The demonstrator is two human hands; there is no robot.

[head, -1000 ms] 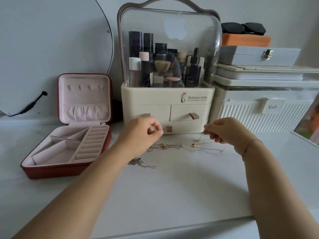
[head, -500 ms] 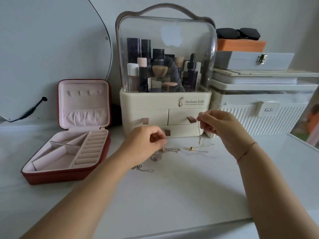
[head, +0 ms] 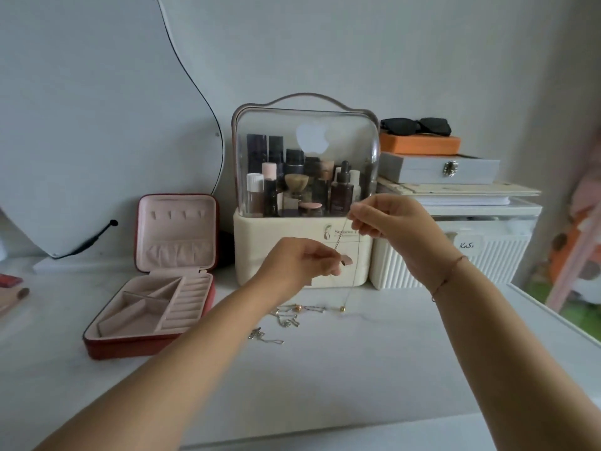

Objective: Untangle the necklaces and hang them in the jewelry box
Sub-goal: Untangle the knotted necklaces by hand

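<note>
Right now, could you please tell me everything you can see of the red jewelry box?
The jewelry box is a small square case, red outside, lined in pale pink, soft-looking fabric. It sits open on the white table, lid upright. The lid shows four small tabs above a gathered pocket; the base has angled dividers and a column of ring rolls. Nothing hangs on the tabs.

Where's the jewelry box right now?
Head view: the jewelry box lies open on the left side of the table, just left of the cream cosmetics organizer, in front of the mirror.
</note>
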